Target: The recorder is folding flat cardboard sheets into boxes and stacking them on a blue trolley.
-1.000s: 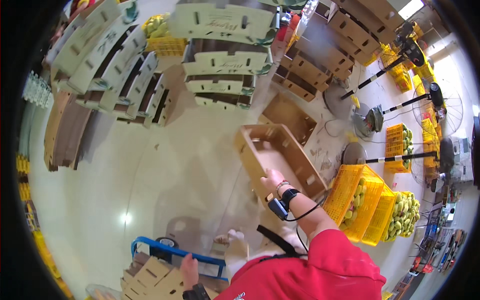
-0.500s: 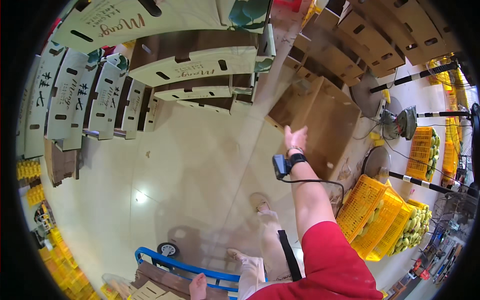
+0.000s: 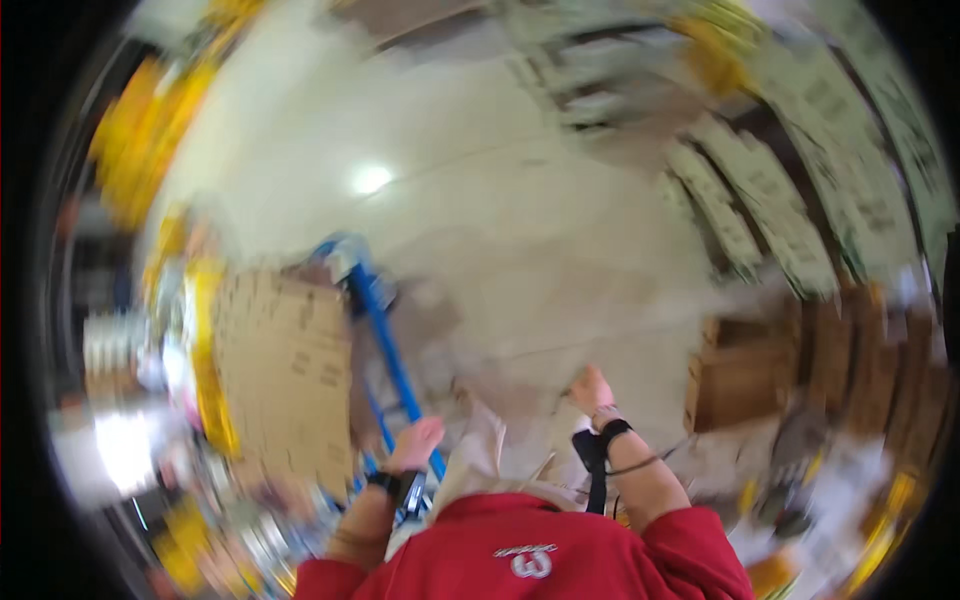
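My left hand [image 3: 418,443] is beside the blue rail [image 3: 392,360] of a cart, and I cannot tell whether it touches the rail. My right hand [image 3: 592,388] hovers over the floor in front of my legs, with no object visible in it. Motion smears the fingers of both hands. Black straps with small devices sit on both wrists. A pile of flat brown cardboard [image 3: 280,380] lies on the cart, to the left of my left hand.
On the right stand rows of white printed cartons [image 3: 770,200]. A brown box [image 3: 740,388] is on the floor below them, with more brown boxes [image 3: 870,380] beside it. Yellow crates or stacks [image 3: 150,140] line the upper left. The pale floor [image 3: 480,220] spans the middle.
My view has swung left, so the cart now shows at left and the white cartons at right. My right arm has drawn back from the big brown box. Everything is blurrier.
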Demonstrator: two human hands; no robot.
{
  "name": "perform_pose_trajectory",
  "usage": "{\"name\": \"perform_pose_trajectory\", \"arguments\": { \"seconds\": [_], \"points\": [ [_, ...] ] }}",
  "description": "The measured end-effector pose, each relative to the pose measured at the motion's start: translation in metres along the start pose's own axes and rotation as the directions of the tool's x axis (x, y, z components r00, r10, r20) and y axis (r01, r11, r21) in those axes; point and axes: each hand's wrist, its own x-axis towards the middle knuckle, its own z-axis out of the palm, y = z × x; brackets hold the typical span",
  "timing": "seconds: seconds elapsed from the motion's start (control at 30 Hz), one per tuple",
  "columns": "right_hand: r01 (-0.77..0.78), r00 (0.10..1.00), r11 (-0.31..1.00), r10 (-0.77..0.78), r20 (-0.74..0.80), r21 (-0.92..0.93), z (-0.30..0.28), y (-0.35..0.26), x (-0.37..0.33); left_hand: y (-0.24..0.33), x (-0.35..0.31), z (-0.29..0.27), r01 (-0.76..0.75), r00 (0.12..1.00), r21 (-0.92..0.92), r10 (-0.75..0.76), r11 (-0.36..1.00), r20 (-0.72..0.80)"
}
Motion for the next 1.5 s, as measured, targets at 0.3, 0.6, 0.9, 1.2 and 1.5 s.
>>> {"name": "perform_pose_trajectory", "arguments": {
  "seconds": [0.3, 0.6, 0.9, 1.2, 1.5],
  "points": [
    [0.899, 0.438, 0.332, -0.675, 0.593, -0.286, 0.156, -0.255, -0.073, -0.201, -0.123, -0.015, 0.328, 0.447, -0.341, -0.463, 0.881, -0.766],
    [0.478, 0.776, 0.741, -0.608, -0.169, -0.471, 0.370, -0.348, 0.047, -0.356, -0.149, 0.002, 0.282, -0.319, -0.864, -0.808, 0.418, -0.495],
    [0.734, 0.548, 0.291, -0.787, 0.282, -0.614, 0.384, -0.508, 0.044, -0.456, -0.156, -0.020, -0.132, -0.049, -0.991, -0.999, -0.004, 0.011],
    [0.647, 0.741, 0.625, -0.380, 0.554, -0.438, 0.433, -0.563, 0.031, -0.426, -0.209, -0.049, -0.302, 0.268, -0.953, -0.960, -0.007, -0.078],
    [0.964, 0.214, -0.074, -0.354, 0.910, -0.255, 0.418, -0.607, -0.050, -0.298, -0.210, -0.176, -0.185, 0.252, -0.879, -0.843, 0.440, -0.475]
  ]
}}
